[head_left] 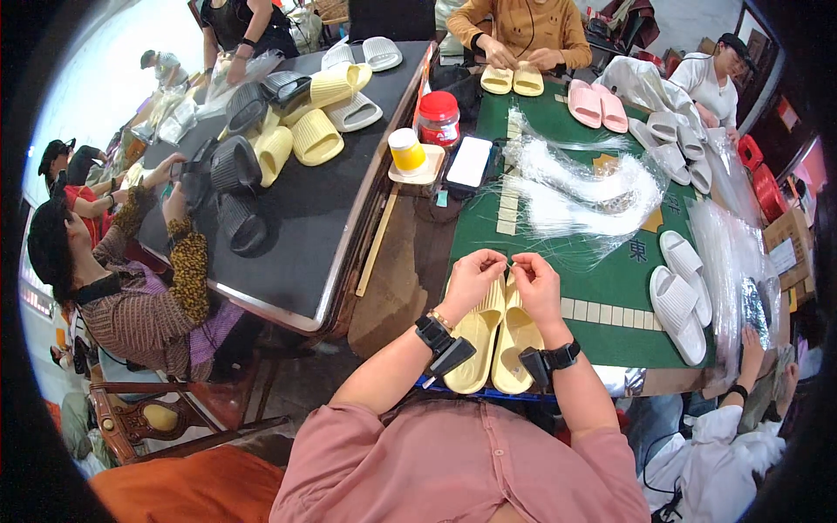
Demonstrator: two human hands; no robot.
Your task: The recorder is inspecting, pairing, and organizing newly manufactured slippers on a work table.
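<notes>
Slippers (472, 353), a pale yellow pair, lie side by side at the near edge of the green counter (602, 347) in your head view. Your left hand (476, 279) and right hand (537, 283) nearly meet over their far end, the fingers of each pinched closed; you cannot tell whether they grip anything. Beyond them, a bundle of clear strands (567, 205) spreads across the counter. White slippers (678, 314) lie to the right, and a red-lidded jar (438, 122) stands farther off to the left.
</notes>
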